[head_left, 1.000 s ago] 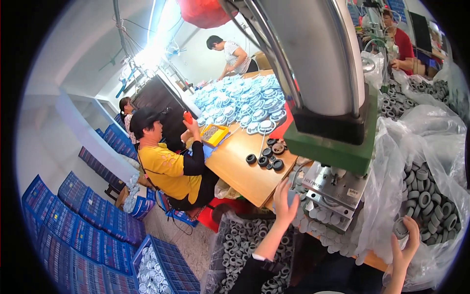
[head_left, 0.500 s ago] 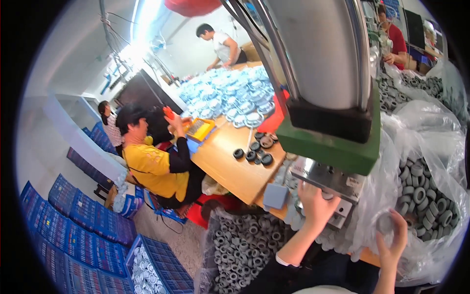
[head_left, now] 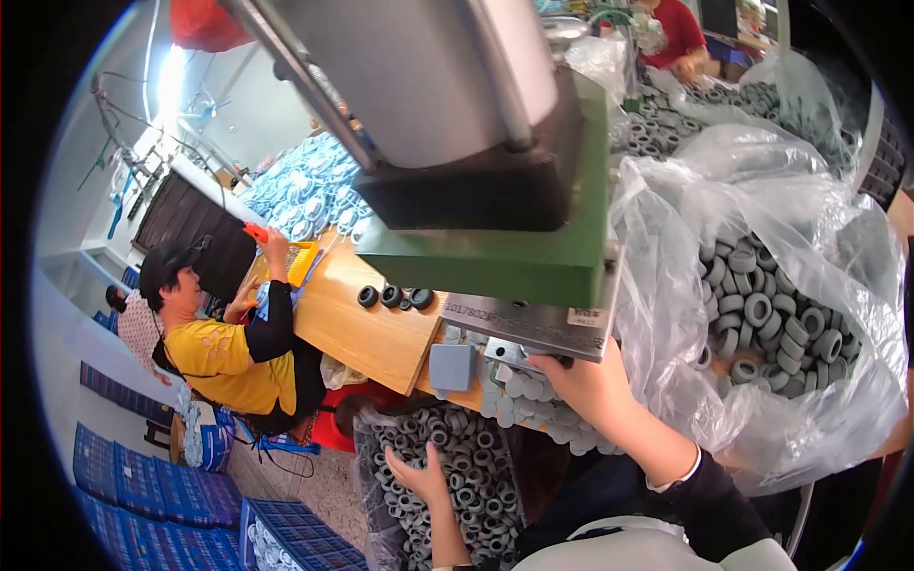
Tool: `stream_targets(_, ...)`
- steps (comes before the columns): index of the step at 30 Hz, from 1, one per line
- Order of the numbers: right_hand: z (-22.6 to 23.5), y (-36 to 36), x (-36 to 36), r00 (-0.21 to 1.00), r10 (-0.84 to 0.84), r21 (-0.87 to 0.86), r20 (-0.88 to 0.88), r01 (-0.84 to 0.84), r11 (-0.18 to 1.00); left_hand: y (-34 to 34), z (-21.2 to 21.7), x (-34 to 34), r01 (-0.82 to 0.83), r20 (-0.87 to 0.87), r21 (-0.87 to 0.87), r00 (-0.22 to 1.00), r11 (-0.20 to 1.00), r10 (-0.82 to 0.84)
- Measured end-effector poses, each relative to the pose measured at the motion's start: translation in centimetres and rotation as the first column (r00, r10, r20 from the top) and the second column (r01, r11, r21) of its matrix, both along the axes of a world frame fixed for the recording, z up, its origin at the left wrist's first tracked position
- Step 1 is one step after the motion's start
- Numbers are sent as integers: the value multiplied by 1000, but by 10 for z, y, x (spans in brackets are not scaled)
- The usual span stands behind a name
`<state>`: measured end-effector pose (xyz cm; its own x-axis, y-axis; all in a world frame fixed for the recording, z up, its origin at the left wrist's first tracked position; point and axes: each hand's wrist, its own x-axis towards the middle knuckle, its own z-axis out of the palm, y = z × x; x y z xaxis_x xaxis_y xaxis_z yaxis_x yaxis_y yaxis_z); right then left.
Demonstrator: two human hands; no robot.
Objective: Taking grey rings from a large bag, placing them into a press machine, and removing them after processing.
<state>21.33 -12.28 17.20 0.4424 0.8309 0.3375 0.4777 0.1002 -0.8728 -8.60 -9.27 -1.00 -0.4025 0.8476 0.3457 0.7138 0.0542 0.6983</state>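
Crowded workshop, wooden bench (head_left: 367, 328) — my left hand (head_left: 422, 476) is lying open on grey rings (head_left: 466, 495); right hand (head_left: 586, 381) is reaching under the press (head_left: 514, 257) — grip unclear.

At nine o'clock we note a seated person in a yellow shirt (head_left: 221, 366) at the wooden worktop (head_left: 357, 328). Black rings (head_left: 392, 298) lie near its centre. Blue crates (head_left: 143, 481) stack at seven o'clock. Another person in red (head_left: 678, 33) works at one o'clock.
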Motion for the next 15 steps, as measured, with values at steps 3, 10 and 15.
stream_targets(3,0,-6,9,997,56,-1,49,-56,998,28,28,34,301,-118,93,950,949,-290)
stream_targets(10,-30,-69,66,947,-304,191,102,281,940,100,38,109,534,-600,-138,625,834,-500)
stream_targets(15,-97,-109,154,833,-338,-160,438,442,882,99,36,120,564,-531,-116,660,818,-531)
